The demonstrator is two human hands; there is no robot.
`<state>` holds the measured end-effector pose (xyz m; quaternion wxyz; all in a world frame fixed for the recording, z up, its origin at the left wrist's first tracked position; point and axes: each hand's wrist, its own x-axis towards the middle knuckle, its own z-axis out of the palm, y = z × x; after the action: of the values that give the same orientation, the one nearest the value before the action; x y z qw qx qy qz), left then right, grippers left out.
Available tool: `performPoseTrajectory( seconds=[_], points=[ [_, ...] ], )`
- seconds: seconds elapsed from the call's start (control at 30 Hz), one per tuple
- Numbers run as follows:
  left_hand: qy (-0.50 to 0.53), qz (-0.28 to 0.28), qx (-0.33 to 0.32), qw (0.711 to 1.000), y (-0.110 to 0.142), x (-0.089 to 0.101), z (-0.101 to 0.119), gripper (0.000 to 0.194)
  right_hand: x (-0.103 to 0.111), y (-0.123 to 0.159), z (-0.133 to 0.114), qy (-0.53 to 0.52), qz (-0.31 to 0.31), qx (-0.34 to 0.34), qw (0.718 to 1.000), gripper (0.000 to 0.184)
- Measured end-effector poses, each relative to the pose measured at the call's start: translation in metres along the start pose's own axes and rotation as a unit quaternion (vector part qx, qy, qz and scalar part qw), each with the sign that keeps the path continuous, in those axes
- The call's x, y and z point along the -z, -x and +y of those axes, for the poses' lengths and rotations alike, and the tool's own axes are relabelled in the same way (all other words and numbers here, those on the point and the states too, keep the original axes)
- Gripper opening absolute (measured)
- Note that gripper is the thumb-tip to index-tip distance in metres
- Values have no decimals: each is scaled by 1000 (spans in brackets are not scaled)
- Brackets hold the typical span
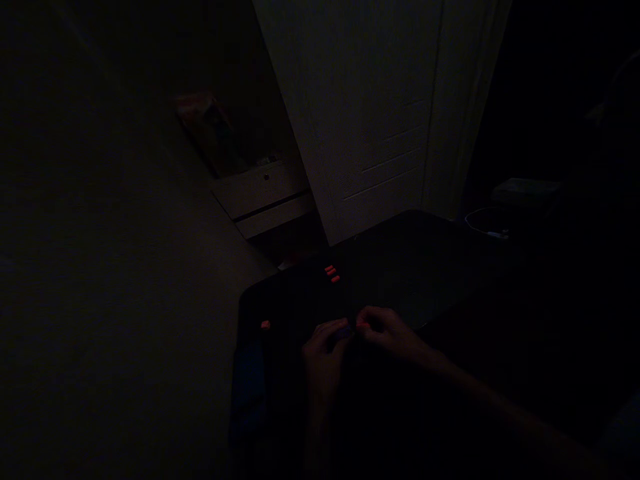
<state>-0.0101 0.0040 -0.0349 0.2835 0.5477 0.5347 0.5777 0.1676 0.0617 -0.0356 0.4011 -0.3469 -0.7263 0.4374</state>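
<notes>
Low over the dark table [400,260], my left hand [325,343] is closed around a small bluish-purple piece [343,331], its exact kind lost in the dark. Facing it, my right hand [383,327] pinches a small bright red-orange piece [363,325]. The two hands almost meet, and I cannot tell whether the pieces touch. Farther back, several small red-orange pieces [332,273] lie in a short row on the tabletop. Another orange piece [265,325] sits by itself to the left.
A dark blue flat object [249,380] lies along the table's left edge. Behind the table stand a pale door-like panel [370,133] and a drawer unit [265,193]. A white cable [493,233] shows at the right. The room is very dark.
</notes>
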Motion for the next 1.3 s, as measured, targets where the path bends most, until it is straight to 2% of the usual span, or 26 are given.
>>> performPoseTrajectory(
  seconds=[0.23,0.5,0.8,1.3],
  points=[
    [-6,14,11,1000,0,-1,2,17,2,0,4,-18,-17,-1,1000,16],
    [-4,3,31,1000,2,-1,3,18,0,-2,2,-76,21,-11,997,32],
    [-5,-37,3,999,-1,0,8,21,-1,0,2,-62,38,5,997,31],
    [35,-62,32,997,-1,2,11,21,-6,3,-1,4,100,93,991,22]
  ],
)
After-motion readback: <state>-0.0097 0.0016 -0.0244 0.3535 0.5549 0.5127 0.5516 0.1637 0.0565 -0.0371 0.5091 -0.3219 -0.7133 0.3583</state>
